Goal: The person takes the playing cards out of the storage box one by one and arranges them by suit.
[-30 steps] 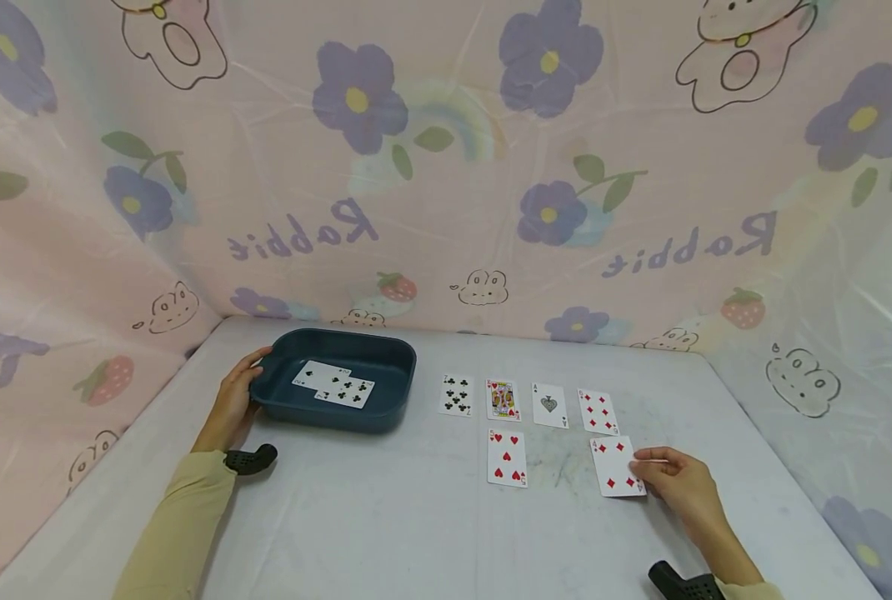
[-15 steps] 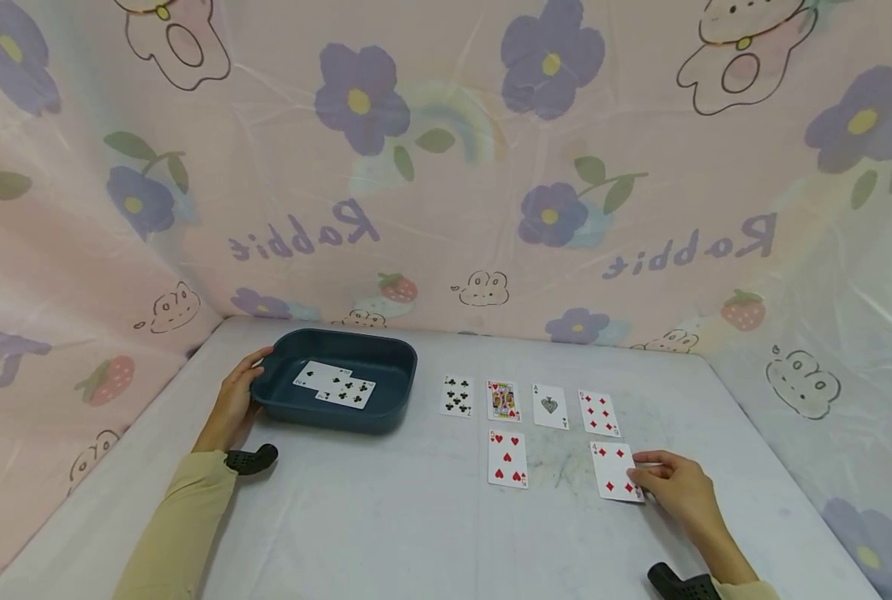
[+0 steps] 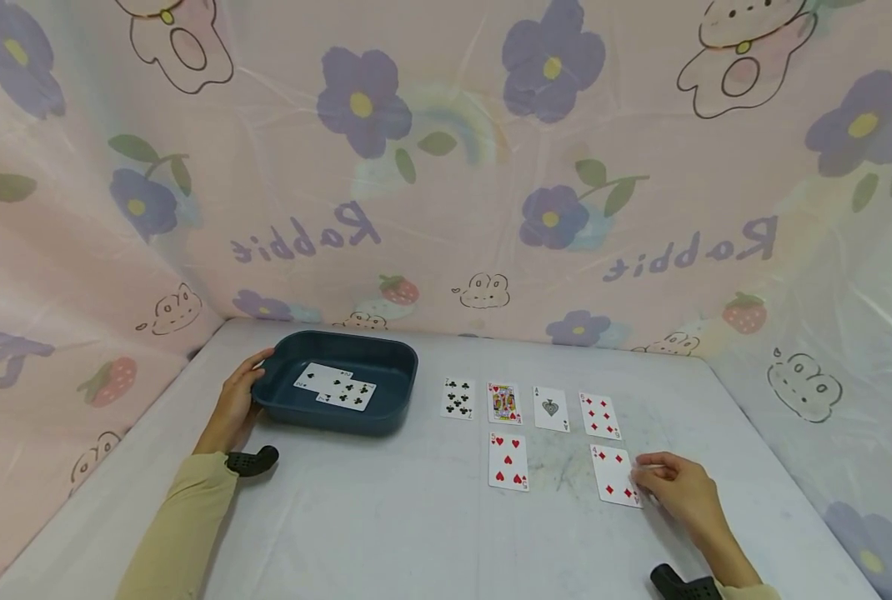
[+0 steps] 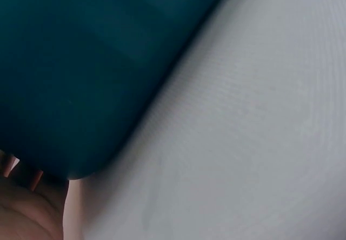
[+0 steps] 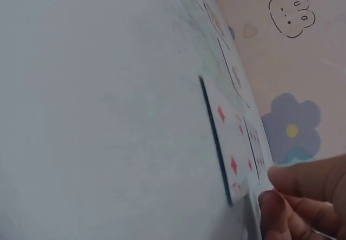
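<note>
At the left end of a dark teal tray (image 3: 341,422), my left hand (image 3: 230,408) grips the rim. In the left wrist view, the tray's wall (image 4: 81,61) hides most of that hand. Two overlapping black-suited playing cards (image 3: 347,394) lie face up in the tray. On the right, a four of diamonds (image 3: 614,477) lies flat on the table. My right hand (image 3: 682,492) is at its right edge, fingers loosely bent. The right wrist view shows the thumb and fingers just off the card's end (image 5: 230,148).
Behind the four of diamonds runs a row of face-up cards: a seven of clubs (image 3: 457,398), king of hearts (image 3: 504,403), ace of spades (image 3: 551,409) and six of diamonds (image 3: 600,415). A five of hearts (image 3: 508,462) lies in front. Patterned cloth (image 3: 446,167) encloses the white table (image 3: 386,525).
The four of diamonds has come slightly toward me, and its lifted near edge now lies flat. My right thumb has slid off its face. The left hand and tray stay put.
</note>
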The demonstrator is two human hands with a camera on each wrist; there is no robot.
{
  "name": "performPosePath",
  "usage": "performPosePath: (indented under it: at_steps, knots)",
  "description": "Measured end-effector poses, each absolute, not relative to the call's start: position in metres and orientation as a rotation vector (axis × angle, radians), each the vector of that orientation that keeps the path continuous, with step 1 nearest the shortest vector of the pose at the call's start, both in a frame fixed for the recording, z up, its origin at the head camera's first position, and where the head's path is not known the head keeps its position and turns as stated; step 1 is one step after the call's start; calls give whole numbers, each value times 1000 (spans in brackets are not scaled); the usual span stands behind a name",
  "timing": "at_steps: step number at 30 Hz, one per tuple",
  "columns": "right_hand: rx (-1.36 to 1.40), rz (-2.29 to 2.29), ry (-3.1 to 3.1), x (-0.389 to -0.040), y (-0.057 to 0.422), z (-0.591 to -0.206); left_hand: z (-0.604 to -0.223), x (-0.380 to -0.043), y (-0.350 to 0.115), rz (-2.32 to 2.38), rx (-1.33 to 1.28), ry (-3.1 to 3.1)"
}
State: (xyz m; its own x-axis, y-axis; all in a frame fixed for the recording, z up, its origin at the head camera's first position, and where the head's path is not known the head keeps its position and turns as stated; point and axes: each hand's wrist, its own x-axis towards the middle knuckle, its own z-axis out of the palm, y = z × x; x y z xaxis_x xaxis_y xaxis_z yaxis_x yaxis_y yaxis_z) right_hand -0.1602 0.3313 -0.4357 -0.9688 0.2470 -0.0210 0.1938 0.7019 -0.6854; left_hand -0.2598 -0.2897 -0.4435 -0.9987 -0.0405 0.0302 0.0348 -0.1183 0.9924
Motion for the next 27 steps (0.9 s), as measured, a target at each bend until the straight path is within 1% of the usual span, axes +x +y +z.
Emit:
performPosePath:
  at_steps: [11,17,27]
  knots:
    - [-408,1300,-2730,-165,326,-425,-445,-260,-291,-2337,-42,-2032]
    - [-335,1396,-2648,-168,318,-416,-445,-261,-292,-2318,-36,-2050]
    - [-126,1561,-2514,-172,298,-405,-443,-259,-291,-2324,-27,-2043]
